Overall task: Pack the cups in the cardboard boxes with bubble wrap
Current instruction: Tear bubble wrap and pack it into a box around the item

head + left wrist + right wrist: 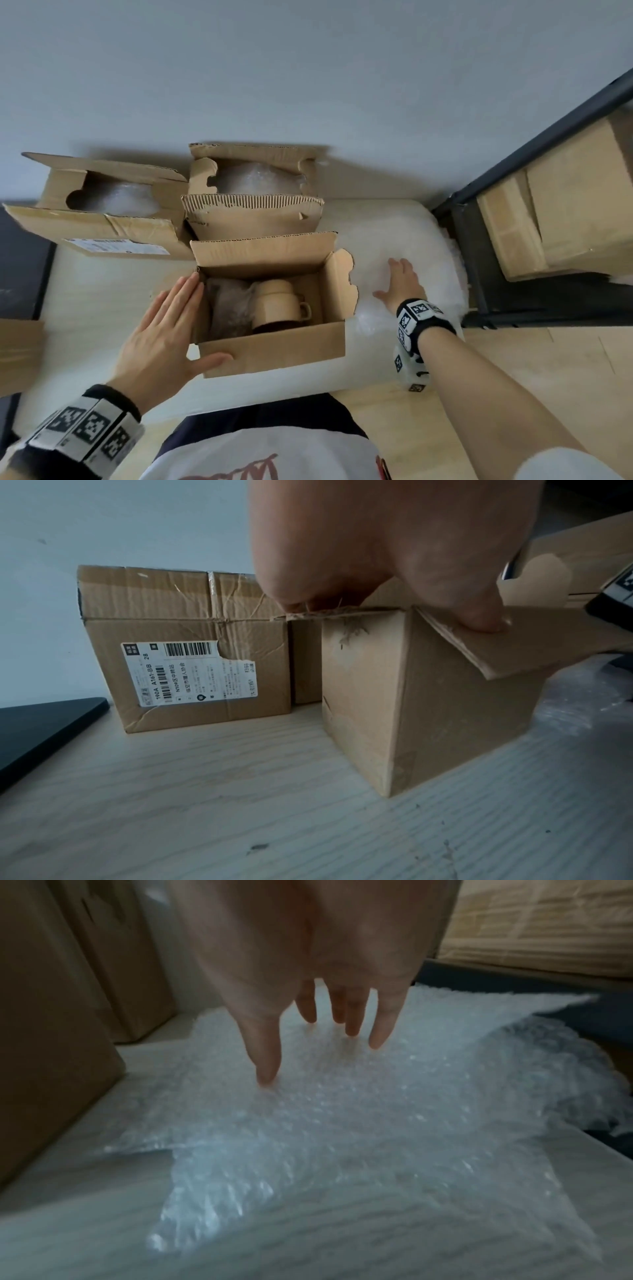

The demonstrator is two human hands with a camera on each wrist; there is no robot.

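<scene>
An open cardboard box (pixel 274 346) stands on the pale table in front of me. Inside it a tan cup (pixel 274 301) with a handle stands mouth down, beside crumpled bubble wrap (pixel 229 308). My left hand (pixel 171 325) lies flat against the box's left side with straight fingers, and its thumb (pixel 486 620) rests on the front flap of the box (pixel 428 710). To the right, my right hand (pixel 397 281) reaches out with its fingers (pixel 352 1015) straight and spread, touching a loose pile of bubble wrap (pixel 342 1123) on the table. It holds nothing.
Two more open boxes stand at the back against the wall, a labelled one (pixel 102 219) at the left and a torn one (pixel 253 205) behind the near box, both with bubble wrap inside. A black metal shelf (pixel 479 192) with cartons stands at the right. A dark flat object (pixel 41 729) lies at the left.
</scene>
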